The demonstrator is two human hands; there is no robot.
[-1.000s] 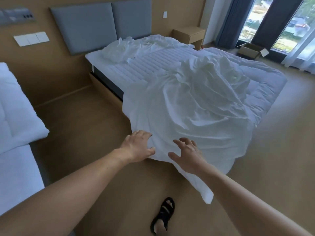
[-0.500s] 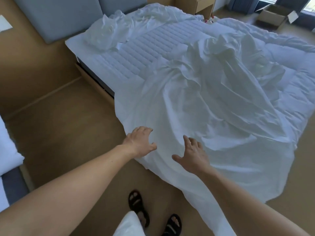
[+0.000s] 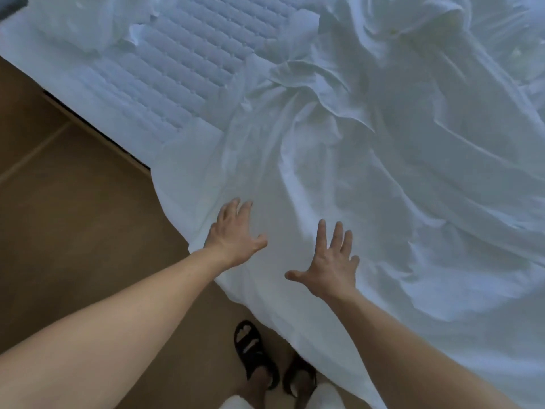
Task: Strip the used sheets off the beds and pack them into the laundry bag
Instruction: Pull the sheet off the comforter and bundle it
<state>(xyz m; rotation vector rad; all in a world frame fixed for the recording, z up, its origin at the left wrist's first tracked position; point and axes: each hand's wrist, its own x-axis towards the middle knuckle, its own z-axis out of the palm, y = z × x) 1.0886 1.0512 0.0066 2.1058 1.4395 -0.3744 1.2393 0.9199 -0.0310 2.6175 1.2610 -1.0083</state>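
Our left hand and right hand reach out side by side over the sheet, palms down, holding nothing. The left sits near 7 o'clock of the sheet's spread, close to its edge, with the fingers a little curved and parted and the thumb out toward the right hand. The right lies just beside it toward 5 o'clock, fingers straight and splayed wide, thumb pointing back at the left. We cannot tell whether either palm touches the cloth.

The sheet is white and heavily rumpled. It covers the bed from centre to 3 o'clock and spills over the near corner down to the floor at 6 o'clock. At 11 o'clock the quilted pad lies bare, with more bunched linen beyond it. Our feet in black sandals stand at 6 o'clock, right against the hanging hem.
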